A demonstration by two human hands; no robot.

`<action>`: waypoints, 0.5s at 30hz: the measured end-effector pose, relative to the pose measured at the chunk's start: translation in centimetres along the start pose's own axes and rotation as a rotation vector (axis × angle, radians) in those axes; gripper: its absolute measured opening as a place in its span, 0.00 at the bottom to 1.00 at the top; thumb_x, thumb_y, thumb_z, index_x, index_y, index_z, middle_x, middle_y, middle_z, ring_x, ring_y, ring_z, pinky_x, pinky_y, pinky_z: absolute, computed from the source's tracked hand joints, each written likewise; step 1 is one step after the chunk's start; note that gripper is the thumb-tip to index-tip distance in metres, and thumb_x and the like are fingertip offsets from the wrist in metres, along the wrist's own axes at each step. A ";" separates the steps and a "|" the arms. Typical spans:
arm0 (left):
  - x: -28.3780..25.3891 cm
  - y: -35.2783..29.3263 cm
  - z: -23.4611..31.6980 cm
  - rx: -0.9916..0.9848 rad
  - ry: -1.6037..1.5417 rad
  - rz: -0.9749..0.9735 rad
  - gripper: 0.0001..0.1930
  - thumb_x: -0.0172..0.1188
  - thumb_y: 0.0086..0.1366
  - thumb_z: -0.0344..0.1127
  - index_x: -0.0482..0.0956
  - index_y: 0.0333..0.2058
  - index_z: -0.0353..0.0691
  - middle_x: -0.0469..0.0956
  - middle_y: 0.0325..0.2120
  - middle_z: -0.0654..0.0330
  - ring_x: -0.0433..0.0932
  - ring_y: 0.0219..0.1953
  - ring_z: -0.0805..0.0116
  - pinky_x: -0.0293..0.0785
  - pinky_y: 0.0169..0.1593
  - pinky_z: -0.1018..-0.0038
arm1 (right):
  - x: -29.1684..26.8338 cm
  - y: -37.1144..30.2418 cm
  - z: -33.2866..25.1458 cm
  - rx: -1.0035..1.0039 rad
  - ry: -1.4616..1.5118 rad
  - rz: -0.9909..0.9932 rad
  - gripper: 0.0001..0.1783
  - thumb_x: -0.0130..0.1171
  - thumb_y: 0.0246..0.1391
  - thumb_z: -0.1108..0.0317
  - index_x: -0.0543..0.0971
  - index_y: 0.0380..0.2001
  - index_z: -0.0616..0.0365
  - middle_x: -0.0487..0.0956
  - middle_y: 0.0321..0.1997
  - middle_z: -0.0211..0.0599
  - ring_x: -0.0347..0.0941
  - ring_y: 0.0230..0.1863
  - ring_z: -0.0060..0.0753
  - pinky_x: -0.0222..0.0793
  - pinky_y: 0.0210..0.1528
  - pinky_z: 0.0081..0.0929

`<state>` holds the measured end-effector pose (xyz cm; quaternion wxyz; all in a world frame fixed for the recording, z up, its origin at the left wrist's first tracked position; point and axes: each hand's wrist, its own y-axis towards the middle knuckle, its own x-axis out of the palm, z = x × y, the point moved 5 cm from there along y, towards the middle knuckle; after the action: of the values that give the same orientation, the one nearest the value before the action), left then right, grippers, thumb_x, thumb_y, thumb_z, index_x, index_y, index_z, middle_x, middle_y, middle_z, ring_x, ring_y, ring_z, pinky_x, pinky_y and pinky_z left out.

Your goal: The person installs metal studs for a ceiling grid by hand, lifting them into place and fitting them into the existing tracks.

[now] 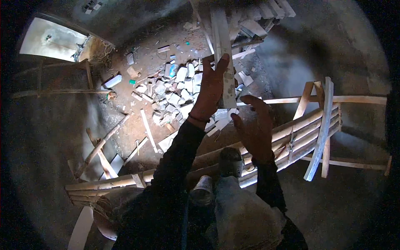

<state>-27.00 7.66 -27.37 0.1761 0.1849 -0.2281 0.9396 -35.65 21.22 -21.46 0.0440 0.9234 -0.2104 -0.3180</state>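
Note:
A long, narrow pale board point(228, 89) with a straight edge runs from the top of the view down to its squared end near the middle. My left hand point(208, 89) grips it from the left side, thumb and fingers round it a little above that end. My right hand point(257, 129) is just right of and below the board's end, apart from it, with fingers and thumb spread and nothing between them. Both forearms are in dark sleeves. Below my hands are my shoes point(230, 160), standing on a platform of lashed round poles point(287, 143).
On the floor below lies a heap of broken blocks and rubble point(175, 93), with loose wood strips point(148, 131) around it. Upright planks point(323, 129) and a crosswise rail point(358, 99) stand at the right. A bright opening point(52, 39) is at upper left. Pale pieces point(254, 27) are piled at the top.

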 end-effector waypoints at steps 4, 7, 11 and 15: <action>1.0 -0.7 -0.3 0.056 0.125 0.029 0.25 0.51 0.68 0.54 0.58 0.52 0.42 0.74 0.30 0.56 0.76 0.25 0.66 0.75 0.28 0.70 | 1.7 -0.7 2.4 0.142 0.090 -0.012 0.21 0.68 0.46 0.71 0.76 0.45 0.60 0.80 0.43 0.38 0.74 0.48 0.35 0.69 0.50 0.32; 0.4 -0.8 -0.3 0.140 0.161 -0.009 0.26 0.49 0.70 0.53 0.54 0.54 0.42 0.73 0.33 0.56 0.78 0.30 0.66 0.77 0.32 0.70 | 2.5 -1.4 4.1 0.274 0.211 0.133 0.16 0.65 0.49 0.70 0.78 0.43 0.57 0.79 0.40 0.40 0.75 0.42 0.38 0.71 0.47 0.35; -0.3 -1.1 -0.5 0.100 -0.038 -0.064 0.26 0.50 0.70 0.52 0.53 0.56 0.43 0.74 0.34 0.56 0.77 0.37 0.68 0.78 0.36 0.68 | 4.2 -2.2 6.1 0.525 0.464 0.018 0.14 0.63 0.51 0.66 0.79 0.42 0.57 0.80 0.37 0.40 0.76 0.40 0.37 0.71 0.46 0.33; 1.4 0.0 -1.5 -0.059 -0.222 -0.106 0.30 0.56 0.67 0.46 0.51 0.60 0.45 0.75 0.41 0.54 0.77 0.40 0.65 0.79 0.39 0.66 | 3.4 -3.2 9.5 0.409 0.438 -0.088 0.16 0.63 0.52 0.61 0.79 0.42 0.57 0.81 0.40 0.40 0.77 0.41 0.38 0.72 0.47 0.38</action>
<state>-28.60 8.72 -28.03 0.2045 0.2942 -0.2635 0.8957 -37.80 23.19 -31.61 -0.1126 0.9679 -0.2154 -0.0640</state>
